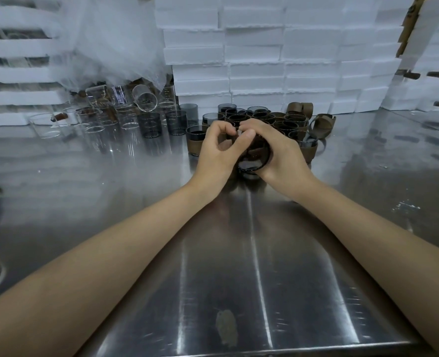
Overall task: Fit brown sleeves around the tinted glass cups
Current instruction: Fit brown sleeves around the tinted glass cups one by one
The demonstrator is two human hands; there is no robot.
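A tinted glass cup (pixel 253 163) lies tilted between both hands, its open rim facing me. My right hand (pixel 272 150) wraps round its right side. My left hand (pixel 217 153) curls at its left and far side, fingertips meeting the right thumb over the cup; whether they pinch a brown sleeve there is hidden. Behind the hands stands a cluster of sleeved tinted cups (pixel 264 118). Loose brown sleeves (pixel 321 124) lie at the cluster's right. Bare tinted cups (pixel 150 124) stand to the left.
Clear glass cups (pixel 97 119) crowd the back left of the steel table (pixel 239 279), some tipped over under a plastic sheet. White foam boxes (pixel 264 47) are stacked along the back. The table's front edge is near the bottom of the view.
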